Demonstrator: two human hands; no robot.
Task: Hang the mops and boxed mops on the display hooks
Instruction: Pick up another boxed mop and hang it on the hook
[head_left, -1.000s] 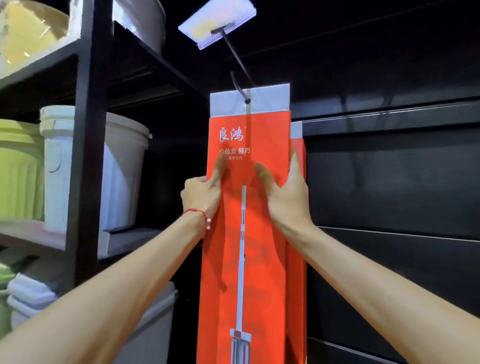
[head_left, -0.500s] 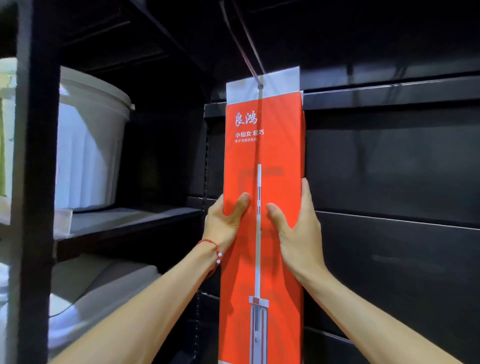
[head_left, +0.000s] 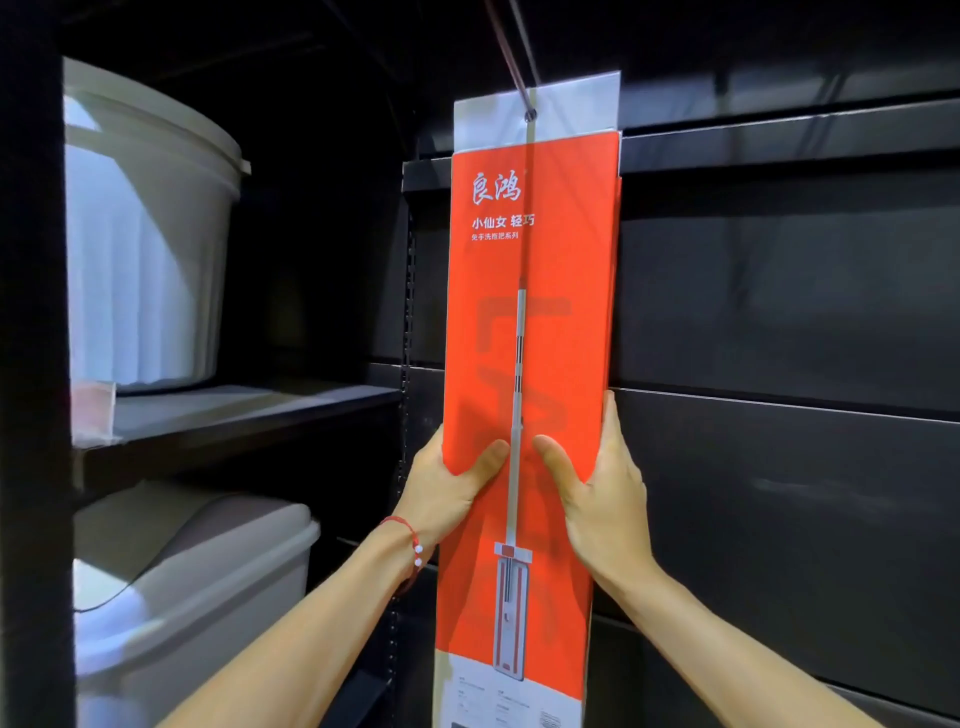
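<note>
— What had changed in that last second?

— Both hands had slid down the boxed mop (head_left: 530, 338). A second earlier the thumbs lay just under the white lettering near its top. At this moment the left hand (head_left: 452, 488) and the right hand (head_left: 602, 499) sat lower in the middle of the frame, roughly halfway down the box.

— And the grip?

— Each grip was closed on the box. The thumbs pressed across the red front on either side of the printed mop handle, and the fingers went round the side edges, left hand on the left edge, right hand on the right.

— Where was the box itself?

— Upright in the centre of the frame, with its pale tab (head_left: 571, 104) at the top threaded by the wire hook (head_left: 515, 73), which ran up out of the top edge. Earlier the tab had sat at the hook's curled tip. What looked like a sliver of a second red box (head_left: 618, 234) showed just behind its right edge, against the dark wall panel (head_left: 779, 291).

— So this one was hung?

— As good as hung, I judged. The hands seemed only to be steadying it. Whether the hook bore the full weight I couldn't tell while both held on. Letting go looked like the next step.

— Anything nearby?

— A white bucket (head_left: 150, 234) on a shelf (head_left: 234, 410) at the left, well apart.
</note>
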